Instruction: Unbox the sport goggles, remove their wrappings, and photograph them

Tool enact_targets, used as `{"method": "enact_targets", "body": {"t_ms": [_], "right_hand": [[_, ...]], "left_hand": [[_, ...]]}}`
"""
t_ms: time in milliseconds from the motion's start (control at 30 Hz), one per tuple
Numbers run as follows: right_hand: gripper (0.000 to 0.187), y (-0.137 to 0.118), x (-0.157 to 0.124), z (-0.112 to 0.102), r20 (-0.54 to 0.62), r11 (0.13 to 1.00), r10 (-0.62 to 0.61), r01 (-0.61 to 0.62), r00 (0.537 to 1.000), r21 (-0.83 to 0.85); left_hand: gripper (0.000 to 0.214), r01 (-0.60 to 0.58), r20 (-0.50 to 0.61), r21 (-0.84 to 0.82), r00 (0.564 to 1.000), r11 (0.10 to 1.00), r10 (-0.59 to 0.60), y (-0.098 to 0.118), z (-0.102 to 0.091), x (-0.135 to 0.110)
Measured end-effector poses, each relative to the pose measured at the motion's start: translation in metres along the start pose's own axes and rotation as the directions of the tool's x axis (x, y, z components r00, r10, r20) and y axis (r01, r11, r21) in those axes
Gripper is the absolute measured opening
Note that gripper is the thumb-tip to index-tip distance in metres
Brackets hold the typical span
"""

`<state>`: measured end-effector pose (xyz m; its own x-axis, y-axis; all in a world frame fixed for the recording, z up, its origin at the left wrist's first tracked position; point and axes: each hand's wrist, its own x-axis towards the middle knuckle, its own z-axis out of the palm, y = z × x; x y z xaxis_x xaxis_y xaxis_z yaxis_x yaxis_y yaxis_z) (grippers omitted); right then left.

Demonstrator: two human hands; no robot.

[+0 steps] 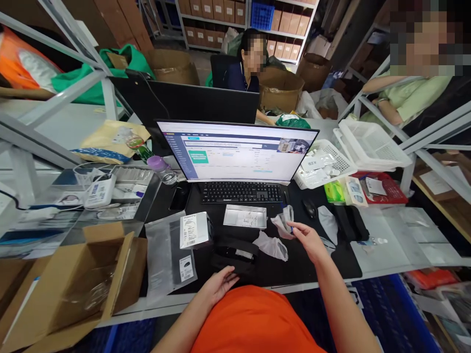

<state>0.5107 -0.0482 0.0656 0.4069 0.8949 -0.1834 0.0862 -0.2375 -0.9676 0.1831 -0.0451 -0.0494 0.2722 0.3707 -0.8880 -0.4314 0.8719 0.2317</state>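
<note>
My left hand [219,285] lies open at the near edge of a black fabric pouch [233,257], its fingers on or just by the pouch. My right hand [307,240] pinches a crumpled translucent plastic bag [284,221] that has a small blue mark near my fingers. A second crumpled bag [270,246] lies just below it on the black desk mat [316,264]. To the left are a white labelled box [194,230] and a clear zip bag with a barcode label [167,257]. A shallow silver tray [245,216] sits above my hands.
A keyboard [241,192], mouse [310,208] and lit monitor [237,151] stand beyond the mat. An open cardboard box [69,289] sits at near left. White plastic baskets [371,144] and a red basket [382,189] are at right. Co-workers sit beyond the desk and at right.
</note>
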Motion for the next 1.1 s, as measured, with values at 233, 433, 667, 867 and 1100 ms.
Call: {"method": "enact_targets", "body": {"t_ms": [233,433,667,867,1100], "right_hand": [[0.037,-0.002,0.007,-0.030,-0.160,0.999,-0.045,0.043,0.986,-0.011],[0.041,-0.007,0.021,-0.020,-0.157,0.996,-0.072,0.080,0.985,0.046],[0.035,0.015,0.049,-0.016,-0.190,0.985,-0.084,0.053,0.978,-0.165],[0.028,0.073,0.007,-0.021,-0.251,0.909,-0.020,-0.087,0.968,-0.408],[0.028,0.140,-0.059,0.008,-0.259,0.883,0.153,-0.249,0.954,-0.398]], "left_hand": [[0.028,-0.095,-0.052,0.319,0.992,0.943,0.117,0.006,-0.018,-0.021],[0.037,-0.243,-0.015,0.598,0.950,0.764,0.313,0.017,-0.031,-0.044],[0.035,-0.422,0.172,0.694,0.884,0.583,0.434,0.016,-0.008,-0.060],[0.029,-0.491,0.238,0.705,0.843,0.512,0.482,0.013,0.001,-0.064],[0.026,-0.514,0.296,0.762,0.818,0.395,0.493,0.012,0.005,-0.058]]}}
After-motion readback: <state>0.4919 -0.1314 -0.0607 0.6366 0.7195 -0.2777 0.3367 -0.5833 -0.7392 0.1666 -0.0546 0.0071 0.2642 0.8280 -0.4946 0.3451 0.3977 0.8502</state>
